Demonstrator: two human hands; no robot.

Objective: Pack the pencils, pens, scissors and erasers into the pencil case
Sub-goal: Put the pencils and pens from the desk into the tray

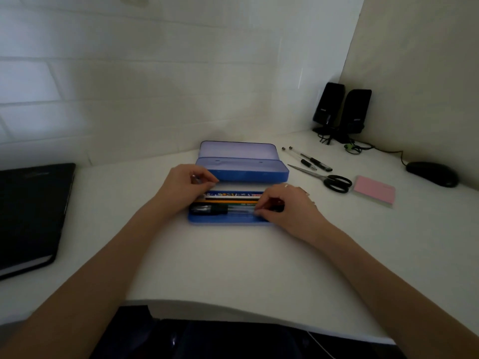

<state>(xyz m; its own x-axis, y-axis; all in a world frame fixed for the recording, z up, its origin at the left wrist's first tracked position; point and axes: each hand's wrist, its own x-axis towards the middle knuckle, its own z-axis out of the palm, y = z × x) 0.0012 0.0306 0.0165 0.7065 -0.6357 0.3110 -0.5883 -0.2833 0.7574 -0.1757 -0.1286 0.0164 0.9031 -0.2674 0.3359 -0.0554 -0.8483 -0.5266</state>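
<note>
A blue pencil case (228, 220) lies open on the white desk, its lid (238, 150) and inner tray (248, 172) standing behind it. Inside lie pencils (233, 200) and a clear pen with a black cap (212, 209). My right hand (285, 208) has its fingers curled on the right end of that pen. My left hand (184, 185) rests over the case's left end with fingers curled; what it holds is hidden. To the right, two pens (308, 159) and black-handled scissors (326, 178) lie on the desk.
A pink sticky-note pad (374, 190) lies right of the scissors. A black mouse (431, 173) and two black speakers (342, 110) with cables fill the back right corner. A black laptop (31, 211) sits at the left edge.
</note>
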